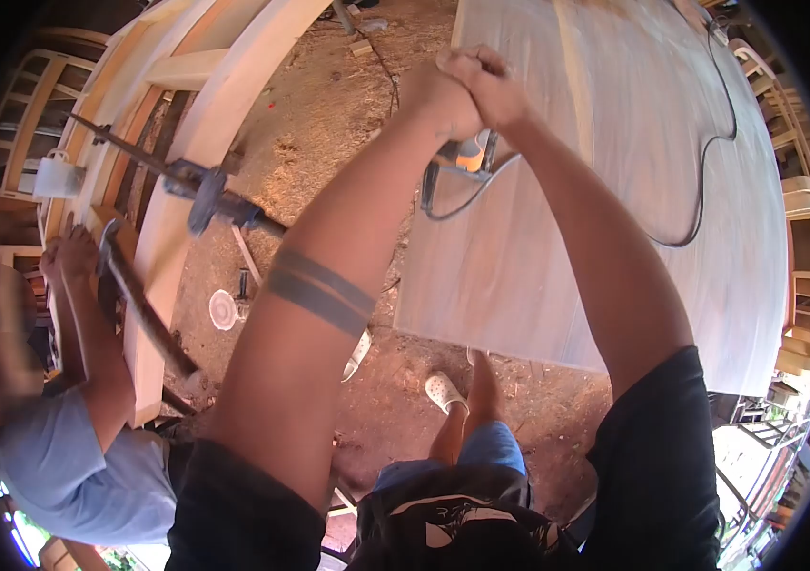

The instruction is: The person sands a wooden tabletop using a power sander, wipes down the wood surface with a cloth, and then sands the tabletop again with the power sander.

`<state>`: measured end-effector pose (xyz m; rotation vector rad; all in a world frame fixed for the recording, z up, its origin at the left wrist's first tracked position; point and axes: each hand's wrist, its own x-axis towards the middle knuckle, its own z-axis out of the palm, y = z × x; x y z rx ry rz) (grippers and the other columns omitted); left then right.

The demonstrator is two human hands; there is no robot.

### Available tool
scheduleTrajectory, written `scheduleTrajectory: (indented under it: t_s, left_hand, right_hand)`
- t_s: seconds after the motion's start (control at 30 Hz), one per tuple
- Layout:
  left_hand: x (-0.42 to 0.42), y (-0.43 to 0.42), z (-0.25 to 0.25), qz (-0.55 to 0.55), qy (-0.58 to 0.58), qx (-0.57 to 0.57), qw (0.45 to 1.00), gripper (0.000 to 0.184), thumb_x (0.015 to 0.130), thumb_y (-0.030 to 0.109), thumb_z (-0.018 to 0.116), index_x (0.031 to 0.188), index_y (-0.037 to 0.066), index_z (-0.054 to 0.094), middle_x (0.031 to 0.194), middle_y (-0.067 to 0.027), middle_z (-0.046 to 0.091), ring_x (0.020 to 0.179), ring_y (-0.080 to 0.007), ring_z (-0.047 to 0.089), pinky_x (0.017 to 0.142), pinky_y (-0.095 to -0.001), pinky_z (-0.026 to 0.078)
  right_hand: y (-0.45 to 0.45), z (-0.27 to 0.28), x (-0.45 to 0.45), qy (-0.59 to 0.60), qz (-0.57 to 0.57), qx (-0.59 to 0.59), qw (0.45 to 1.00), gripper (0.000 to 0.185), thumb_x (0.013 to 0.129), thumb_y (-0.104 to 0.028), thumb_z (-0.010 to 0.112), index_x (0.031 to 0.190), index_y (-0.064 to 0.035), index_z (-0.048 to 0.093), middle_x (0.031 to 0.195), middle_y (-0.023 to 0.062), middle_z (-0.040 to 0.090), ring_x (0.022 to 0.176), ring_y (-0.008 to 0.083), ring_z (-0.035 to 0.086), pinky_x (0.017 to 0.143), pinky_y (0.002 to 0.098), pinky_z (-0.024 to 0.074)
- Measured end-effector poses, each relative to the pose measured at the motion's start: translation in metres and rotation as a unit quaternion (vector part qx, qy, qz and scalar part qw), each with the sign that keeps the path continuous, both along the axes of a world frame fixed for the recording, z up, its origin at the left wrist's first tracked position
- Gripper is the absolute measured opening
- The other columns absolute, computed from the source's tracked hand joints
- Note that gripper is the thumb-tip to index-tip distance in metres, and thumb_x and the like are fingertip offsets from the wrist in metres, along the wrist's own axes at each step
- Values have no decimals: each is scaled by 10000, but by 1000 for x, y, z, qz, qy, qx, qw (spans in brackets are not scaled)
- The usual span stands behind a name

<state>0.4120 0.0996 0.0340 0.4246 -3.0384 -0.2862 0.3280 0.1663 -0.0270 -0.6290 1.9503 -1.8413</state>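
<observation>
My left hand (438, 95) and my right hand (493, 84) are together over the left edge of a wide wooden panel (614, 209). The right hand's fingers are curled against the left hand, and both look closed. Whatever lies inside them, if anything, is hidden. Just under my wrists, an orange and black power tool (469, 155) shows on the panel, partly covered by my forearms. A dark cord (476, 202) loops beside it.
A long cord (703, 181) curves across the panel. To the left, another person (81, 457) has hands on a wooden frame (153, 314), near bar clamps (205, 195) and a white mug (59, 176). A round disc-shaped item (224, 309) lies on the sawdust-strewn floor. Wooden furniture (805, 238) lines the right.
</observation>
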Motion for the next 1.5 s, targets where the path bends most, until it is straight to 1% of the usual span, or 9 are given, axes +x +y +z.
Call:
scheduleTrajectory:
  t_s: [0.17,0.33,0.47,0.57,0.73,0.93,1.23,1.33,1.5]
  left_hand:
    - [81,27,3,52,-19,127,990,366,744,339,703,1066,172,648,1077,-74,692,967,-284,678,810,-386,558]
    - [152,54,-7,51,-1,104,993,335,767,355,715,988,120,627,990,-92,681,919,-293,676,769,-387,568]
    - [197,76,-2,34,-41,154,987,367,1006,392,411,1141,81,552,1003,-194,625,927,-323,665,741,-397,596]
    - [216,97,13,192,-96,340,916,387,1012,412,392,1162,91,549,1096,-208,569,874,-323,656,722,-412,587]
    - [232,110,8,-1,-9,99,995,429,866,381,606,1195,111,548,1206,-174,538,954,-358,605,763,-450,563]
    - [153,79,-6,-17,24,76,997,502,742,343,716,1167,120,571,1219,-142,549,972,-362,583,740,-458,552]
    - [-44,13,-4,-33,20,111,993,416,751,304,696,1092,90,588,1132,-152,625,942,-377,631,792,-459,542]
    - [-112,-8,-4,-35,13,76,996,363,761,271,682,1064,92,595,1091,-144,653,933,-360,650,800,-454,544]
    - [-218,-50,-21,-51,37,28,998,375,773,310,687,1100,143,613,1076,-110,676,973,-335,654,801,-421,534]
  right_hand:
    - [36,9,95,17,6,16,1000,555,820,-435,738,1134,14,650,1024,133,681,958,185,616,871,318,492]
    - [71,36,180,-4,-19,80,997,563,769,-498,701,1140,-75,681,1087,220,693,1039,346,674,913,403,513]
    - [97,45,227,16,-9,92,996,511,809,-465,684,1136,-73,662,1058,216,689,1014,348,679,894,424,522]
    - [118,60,254,29,-21,88,995,492,811,-419,698,1148,-65,644,1023,224,674,977,372,673,860,441,528]
    - [136,57,261,61,-32,79,995,494,788,-387,722,1134,-46,636,1014,219,651,947,394,651,829,445,523]
    - [105,49,181,14,-36,92,995,503,761,-439,730,1128,-105,648,1053,183,648,977,382,644,854,442,514]
    - [37,37,-10,-9,-63,75,995,541,733,-500,721,1118,-123,671,1069,183,691,1039,359,654,887,420,512]
    - [14,35,-77,-27,-51,57,997,538,790,-386,748,1164,-16,638,1047,158,692,1022,223,646,893,345,496]
    - [-27,16,-186,11,-71,35,997,496,777,-388,754,1110,-27,683,1053,144,695,1005,208,632,908,337,482]
